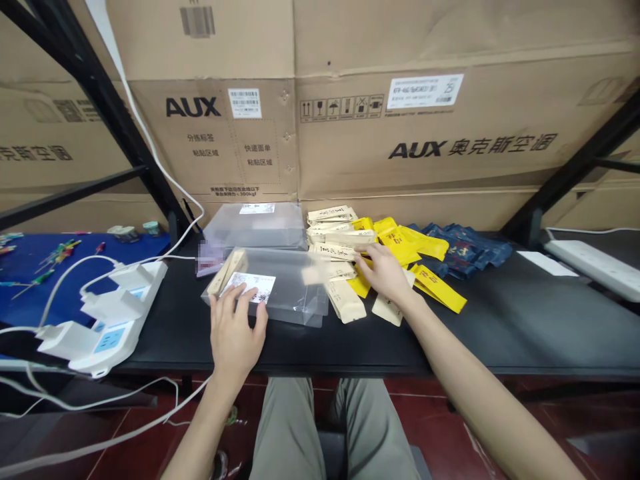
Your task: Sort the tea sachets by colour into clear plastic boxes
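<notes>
My left hand lies with fingers apart on the near edge of a clear plastic box, over its white printed label. A cream packet is at the left end of this box. My right hand reaches onto the pile of cream packets, thumb and forefinger apart, fingertips touching the packets. Another cream packet lies partly under that hand. Yellow packets lie beside and behind it. A second clear box sits behind the first.
Dark blue packets lie at the back right, near a white card and a white power strip. At left, a power strip with plugs and cables stands beside a blue surface. Large cartons stand behind the black table.
</notes>
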`<state>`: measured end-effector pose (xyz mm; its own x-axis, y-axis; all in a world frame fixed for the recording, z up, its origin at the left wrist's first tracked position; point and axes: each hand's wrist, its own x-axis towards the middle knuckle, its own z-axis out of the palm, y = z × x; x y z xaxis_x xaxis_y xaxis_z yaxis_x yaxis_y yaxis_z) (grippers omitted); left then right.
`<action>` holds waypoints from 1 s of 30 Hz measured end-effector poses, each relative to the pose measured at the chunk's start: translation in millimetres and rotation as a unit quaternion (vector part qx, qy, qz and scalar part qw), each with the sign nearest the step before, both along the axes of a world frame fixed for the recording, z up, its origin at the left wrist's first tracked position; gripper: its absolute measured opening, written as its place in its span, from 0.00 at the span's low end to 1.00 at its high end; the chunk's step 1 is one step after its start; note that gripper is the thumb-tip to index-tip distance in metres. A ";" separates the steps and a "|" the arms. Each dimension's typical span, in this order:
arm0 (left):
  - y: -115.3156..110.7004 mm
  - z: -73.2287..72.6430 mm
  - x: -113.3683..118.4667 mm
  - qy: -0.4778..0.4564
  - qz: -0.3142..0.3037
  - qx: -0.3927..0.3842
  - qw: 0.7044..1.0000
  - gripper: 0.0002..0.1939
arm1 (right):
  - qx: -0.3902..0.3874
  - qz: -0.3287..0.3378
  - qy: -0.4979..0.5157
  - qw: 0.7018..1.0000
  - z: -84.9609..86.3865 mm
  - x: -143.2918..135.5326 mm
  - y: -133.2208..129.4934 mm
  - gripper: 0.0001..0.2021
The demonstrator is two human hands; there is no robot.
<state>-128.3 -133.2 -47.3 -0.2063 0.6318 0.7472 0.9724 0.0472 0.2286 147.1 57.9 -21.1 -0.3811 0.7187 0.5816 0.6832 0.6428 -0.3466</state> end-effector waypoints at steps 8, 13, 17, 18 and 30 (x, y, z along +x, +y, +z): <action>-0.6 0.2 -0.7 0.010 -0.009 -0.001 1.000 0.12 | -0.037 0.001 -0.084 0.996 -11.5 -5.5 1.9 0.20; -0.1 0.5 -0.6 0.014 -0.009 -0.005 1.000 0.13 | -0.020 -0.019 -0.095 0.995 -11.3 -6.9 4.5 0.16; -0.4 0.6 -0.4 0.009 -0.008 -0.010 1.000 0.13 | 0.019 -0.038 -0.057 0.997 -6.8 -10.3 -1.7 0.13; -0.5 0.6 -0.5 0.007 -0.008 -0.012 1.000 0.12 | 0.031 -0.041 -0.040 0.998 -5.5 -10.9 -3.9 0.13; -0.7 1.1 -0.1 -0.001 -0.008 -0.019 1.000 0.12 | -0.067 -0.065 0.148 0.985 3.1 -4.3 -18.5 0.12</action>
<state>-128.4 -133.9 -46.2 -0.1965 0.6625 0.7228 0.9728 0.0396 0.2281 142.8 39.3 -18.0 -0.1096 0.8275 0.5507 0.6125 0.4925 -0.6182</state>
